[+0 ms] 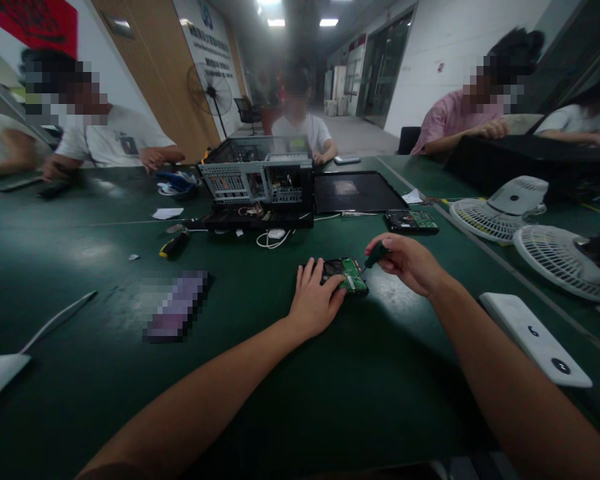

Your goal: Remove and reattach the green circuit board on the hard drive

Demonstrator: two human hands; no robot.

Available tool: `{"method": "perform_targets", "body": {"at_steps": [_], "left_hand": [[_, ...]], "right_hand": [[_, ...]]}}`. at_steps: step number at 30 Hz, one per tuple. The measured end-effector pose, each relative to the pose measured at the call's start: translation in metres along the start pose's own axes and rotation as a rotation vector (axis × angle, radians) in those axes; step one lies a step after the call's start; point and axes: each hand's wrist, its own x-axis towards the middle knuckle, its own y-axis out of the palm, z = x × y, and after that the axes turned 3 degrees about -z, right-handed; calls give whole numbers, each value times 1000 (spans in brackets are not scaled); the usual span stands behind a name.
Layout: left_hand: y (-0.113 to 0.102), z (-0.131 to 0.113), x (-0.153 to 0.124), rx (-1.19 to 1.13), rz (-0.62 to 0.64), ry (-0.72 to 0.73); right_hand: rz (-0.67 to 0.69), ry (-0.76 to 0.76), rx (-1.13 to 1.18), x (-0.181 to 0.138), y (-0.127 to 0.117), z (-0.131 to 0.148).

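Note:
A hard drive (354, 272) lies on the green table with its green circuit board facing up. My left hand (316, 297) rests over its left end, fingers and thumb gripping it and hiding part of the board. In my right hand (405, 261) is a dark green screwdriver (377, 255), pinched by the handle. It tilts down to the left, its tip at the right edge of the drive; whether the tip sits in a screw is too small to tell. A second hard drive (411, 222) lies farther back on the right.
An opened computer case (257, 183) lies behind, beside its black side panel (357, 191). A yellow-black screwdriver (173, 245) and a phone (177, 305) are left. On the right are fan parts (500, 210) and a white power bank (535, 339). Several people sit around the table.

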Motion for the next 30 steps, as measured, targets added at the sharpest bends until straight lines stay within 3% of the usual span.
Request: {"method": "perform_targets", "body": {"at_steps": [4,11,22,30], "left_hand": [[-1,1,0,-13,-4,4],[0,1,0,-5,-14,8],[-1,1,0,-1,-4,13],[-1,-1,0,13,-5,5]], "right_hand": [[-9,-44,-84,0,-3,0],[52,35,73,-1,1,0],[131,83,100,-3,5,0],[98,72,183,-3,7,1]]}}
